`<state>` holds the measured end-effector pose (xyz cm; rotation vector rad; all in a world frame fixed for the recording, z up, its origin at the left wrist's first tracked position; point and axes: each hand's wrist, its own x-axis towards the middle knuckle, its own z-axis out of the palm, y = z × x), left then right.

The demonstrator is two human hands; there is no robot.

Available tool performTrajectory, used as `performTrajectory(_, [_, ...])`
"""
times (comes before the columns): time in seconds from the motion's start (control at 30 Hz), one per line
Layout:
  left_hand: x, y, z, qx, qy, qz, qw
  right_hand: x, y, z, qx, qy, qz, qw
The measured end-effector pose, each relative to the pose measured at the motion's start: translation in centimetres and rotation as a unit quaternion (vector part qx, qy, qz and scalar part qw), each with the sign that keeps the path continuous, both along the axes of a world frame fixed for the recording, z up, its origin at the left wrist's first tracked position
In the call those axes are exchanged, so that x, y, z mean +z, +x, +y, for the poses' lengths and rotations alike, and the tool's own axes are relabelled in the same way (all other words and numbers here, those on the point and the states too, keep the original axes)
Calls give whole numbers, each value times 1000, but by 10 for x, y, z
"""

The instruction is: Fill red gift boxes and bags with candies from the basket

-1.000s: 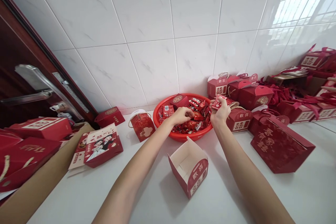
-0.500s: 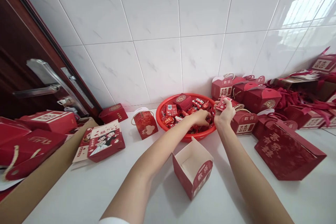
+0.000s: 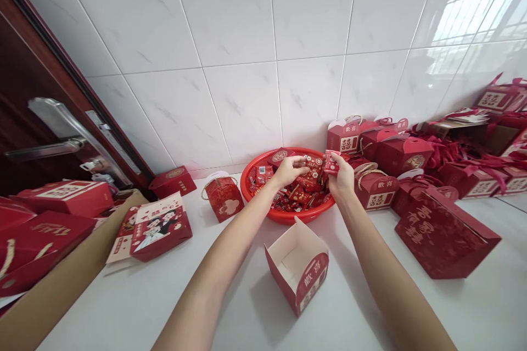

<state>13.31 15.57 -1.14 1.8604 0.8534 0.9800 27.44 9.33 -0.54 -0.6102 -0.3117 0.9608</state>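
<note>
Over the red plastic basket [image 3: 247, 189], my left hand [image 3: 289, 171] pinches a red candy packet [image 3: 314, 163] printed with gold and white flowers. My right hand [image 3: 342, 178], at the basket's right rim, grips a small red-and-white candy packet [image 3: 331, 161] between thumb and fingers. Red-wrapped candies [image 3: 297, 195] fill the basket below both hands, partly hidden by my left arm. Between my forearms stands an open red gift box [image 3: 284, 279] with a pale inside, its top flaps up; no candy shows in it.
Closed red boxes [image 3: 381, 192] with rope handles crowd the right side. A large dark-red box [image 3: 447, 238] stands nearer me. To the left are a small rope-handled box [image 3: 224, 197], a box with a cartoon couple [image 3: 162, 230] and a cardboard carton [image 3: 78, 279]. A tiled wall [image 3: 242, 104] closes the back.
My left hand has risen out of the candies with the flowered packet and moved left. My right hand still holds its packet, now turned upright. The view has shifted slightly.
</note>
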Motion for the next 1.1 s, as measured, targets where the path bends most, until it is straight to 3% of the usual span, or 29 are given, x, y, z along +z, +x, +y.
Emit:
performTrajectory(0.23, [6,-2,-4,23,5,-66,998,0,-1,-6,150,33,-68,986])
performTrajectory(0.37, [10,-2,-8,18,6,-68,997,-1,-2,-7,159,29,-75,984])
performTrajectory(0.47, [13,-1,-14,-15,24,38,999,-3,-1,-4,102,17,-46,994])
performTrajectory(0.63, [15,-3,-27,-73,26,236,969,-5,-1,1,41,23,-36,998])
performTrajectory(0.8, [19,-6,-42,-87,35,381,920,-6,-1,2,29,18,-33,999])
performTrajectory(0.97, [21,-7,-58,-105,108,515,844,-6,-1,3,29,12,-36,999])
performTrajectory(1.1, [13,-11,-57,-109,102,474,868,-7,-1,3,38,12,-43,998])
